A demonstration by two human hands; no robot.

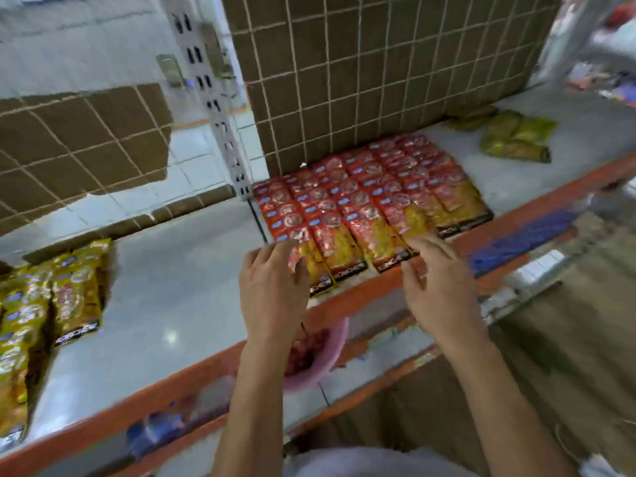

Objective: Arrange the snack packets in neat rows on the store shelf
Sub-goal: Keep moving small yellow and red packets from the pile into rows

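1. Far left: yellow packets [51, 294] lie flat in overlapping columns on the shelf [179, 270], reaching to its orange front edge. Bare grey shelf surface separates them from the next stock.
2. Left of centre: a white slotted upright [220, 108] rises from the back of the shelf.
3. Left hand [272, 287]: positioned at the front-left corner of the red block, back of the hand upward. Grip not clamped; fingers are loosely bent, with the fingertips resting on the left edge of the front-left packet.
4. Centre: red snack packets [371, 194] lie flat in several overlapping columns, running from the wire mesh back panel [378, 63] forward to the shelf's front edge. The columns touch side by side.
5. Below the shelf, between the forearms: a pink bowl [330, 352] with dark red contents, partly hidden.
6. Right hand [437, 287]: over the front edge at the right-hand columns. Grip apart, fingers spread and relaxed, holding nothing; whether the fingertips touch the packets cannot be told through the blur.
7. Far right: green packets [516, 139] lie in a loose heap near the back, well apart from the red block.
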